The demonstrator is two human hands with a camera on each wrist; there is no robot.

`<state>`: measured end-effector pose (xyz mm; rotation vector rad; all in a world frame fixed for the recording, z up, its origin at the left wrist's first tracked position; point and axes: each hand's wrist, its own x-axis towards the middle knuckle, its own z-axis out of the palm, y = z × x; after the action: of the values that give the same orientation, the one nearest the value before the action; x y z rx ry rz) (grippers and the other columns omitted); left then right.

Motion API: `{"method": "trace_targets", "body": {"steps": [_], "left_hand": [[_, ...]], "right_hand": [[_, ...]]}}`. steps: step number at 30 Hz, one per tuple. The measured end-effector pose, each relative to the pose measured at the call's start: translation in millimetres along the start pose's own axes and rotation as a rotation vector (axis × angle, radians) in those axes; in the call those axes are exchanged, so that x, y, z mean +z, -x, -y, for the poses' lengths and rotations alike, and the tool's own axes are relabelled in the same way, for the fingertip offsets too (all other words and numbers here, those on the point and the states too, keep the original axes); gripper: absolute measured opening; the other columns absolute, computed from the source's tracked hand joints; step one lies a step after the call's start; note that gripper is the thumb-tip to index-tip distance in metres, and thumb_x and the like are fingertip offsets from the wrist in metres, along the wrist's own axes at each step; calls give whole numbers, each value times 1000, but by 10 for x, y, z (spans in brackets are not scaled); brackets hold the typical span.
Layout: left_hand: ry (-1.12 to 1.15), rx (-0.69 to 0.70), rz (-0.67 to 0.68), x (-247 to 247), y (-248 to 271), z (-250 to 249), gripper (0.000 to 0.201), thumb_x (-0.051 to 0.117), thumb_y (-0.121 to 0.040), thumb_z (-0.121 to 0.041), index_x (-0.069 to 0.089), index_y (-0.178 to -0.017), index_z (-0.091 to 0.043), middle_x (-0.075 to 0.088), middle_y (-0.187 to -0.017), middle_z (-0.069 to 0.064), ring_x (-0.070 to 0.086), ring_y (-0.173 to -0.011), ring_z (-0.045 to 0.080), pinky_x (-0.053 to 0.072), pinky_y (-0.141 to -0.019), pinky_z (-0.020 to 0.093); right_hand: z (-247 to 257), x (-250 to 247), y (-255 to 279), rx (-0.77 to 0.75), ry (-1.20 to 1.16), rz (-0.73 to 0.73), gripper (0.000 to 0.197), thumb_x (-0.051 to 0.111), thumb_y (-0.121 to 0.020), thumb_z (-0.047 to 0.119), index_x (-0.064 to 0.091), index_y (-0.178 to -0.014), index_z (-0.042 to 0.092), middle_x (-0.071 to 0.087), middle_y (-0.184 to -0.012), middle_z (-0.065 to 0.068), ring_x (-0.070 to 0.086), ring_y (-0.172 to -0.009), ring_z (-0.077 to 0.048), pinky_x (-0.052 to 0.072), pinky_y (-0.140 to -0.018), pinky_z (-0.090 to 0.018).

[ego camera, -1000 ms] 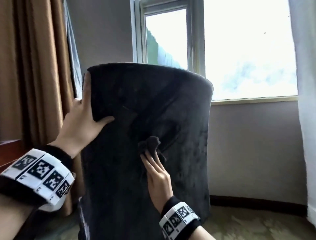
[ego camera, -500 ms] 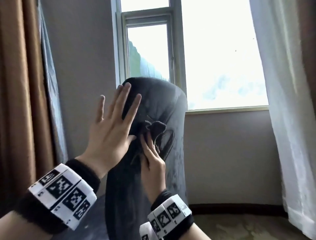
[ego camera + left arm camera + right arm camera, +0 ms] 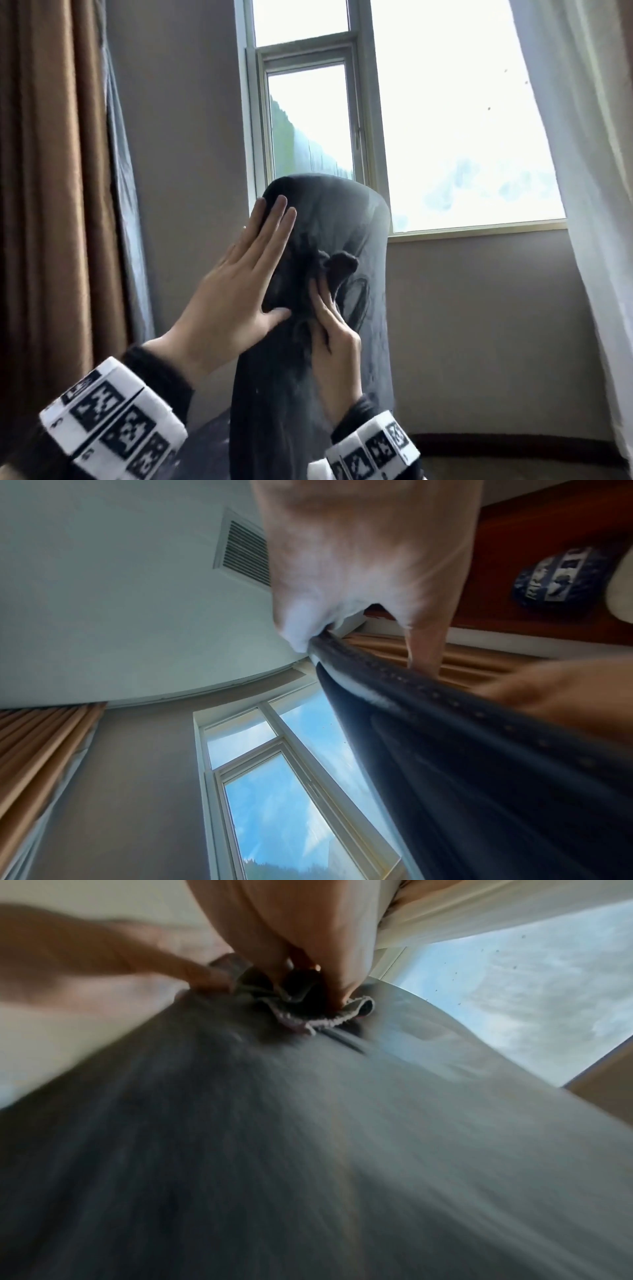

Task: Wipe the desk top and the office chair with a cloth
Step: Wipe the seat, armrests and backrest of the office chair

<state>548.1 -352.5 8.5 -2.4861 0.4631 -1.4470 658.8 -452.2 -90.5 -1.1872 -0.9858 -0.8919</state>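
Observation:
The dark office chair back stands upright before the window, turned nearly edge-on to me. My left hand lies flat on its left side with straight fingers, the thumb on the face near the cloth. In the left wrist view the chair's stitched edge runs out from under the left hand. My right hand holds a bunched dark cloth against the chair back, fingers pointing up. The right wrist view shows the cloth crumpled under the fingertips on the grey chair back.
A brown curtain hangs at the left and a white sheer curtain at the right. The bright window and a grey wall lie behind the chair. A strip of floor shows at the bottom right.
The chair back has swung from facing me to nearly edge-on. My left hand has let go of its edge and now lies flat on it. The right hand stays on the cloth.

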Motion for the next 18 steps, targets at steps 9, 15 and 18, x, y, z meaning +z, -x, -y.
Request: {"method": "trace_targets", "body": {"steps": [9,15,18], "left_hand": [[98,8,-9,46,7,-8,131,82,-62,-7,-13,-149,-29,-19,-157,-8,-17,-144,13,5,-109,26],[134,25,8,18,58,-30,124,82,-68,-12,-10,-150,-26,-21,-156,-10,-16,-144,12,16,-109,21],[153,2,-20,71,52,-59,121,73,-65,9,-6,-151,-22,-18,-157,-5,-16,-144,16,15,-111,33]], "right_hand": [[499,115,-651,-208,-67,42,46,50,-92,0,43,-135,13,40,-145,-1,33,-138,-13,32,-113,-34],[-47,-96,-459,61,150,-91,65,46,-89,-8,31,-144,23,39,-146,4,40,-133,-13,41,-106,-41],[287,41,-317,-164,64,65,53,48,-90,-10,42,-139,9,36,-148,-1,29,-140,-12,29,-115,-31]]}}
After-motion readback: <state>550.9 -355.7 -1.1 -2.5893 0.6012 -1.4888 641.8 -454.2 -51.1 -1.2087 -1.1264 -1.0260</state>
